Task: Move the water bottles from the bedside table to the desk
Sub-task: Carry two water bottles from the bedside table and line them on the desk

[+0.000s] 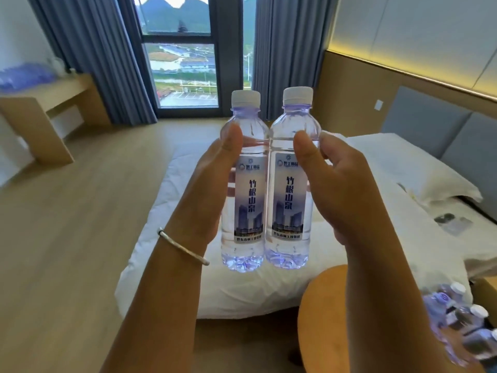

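Note:
Two clear water bottles with white caps and blue-grey labels are held upright side by side, touching, in front of me over the bed. My left hand (pixel 208 184) grips the left bottle (pixel 246 184), thumb on its shoulder. My right hand (pixel 341 189) grips the right bottle (pixel 291 181) the same way. Several more bottles (pixel 462 321) lie blurred on the round wooden bedside table (pixel 322 319) at the lower right. The wooden desk (pixel 51 103) stands at the far left wall, with a blurred bluish heap (pixel 24 76), possibly bottles, on its top.
A white bed (pixel 188 278) with a pillow (pixel 419 168) fills the middle and right. Wooden floor (pixel 80 211) runs between bed and desk. A window (pixel 185 55) with grey curtains is at the far end. Small dark items (pixel 451 222) lie on the bed's right side.

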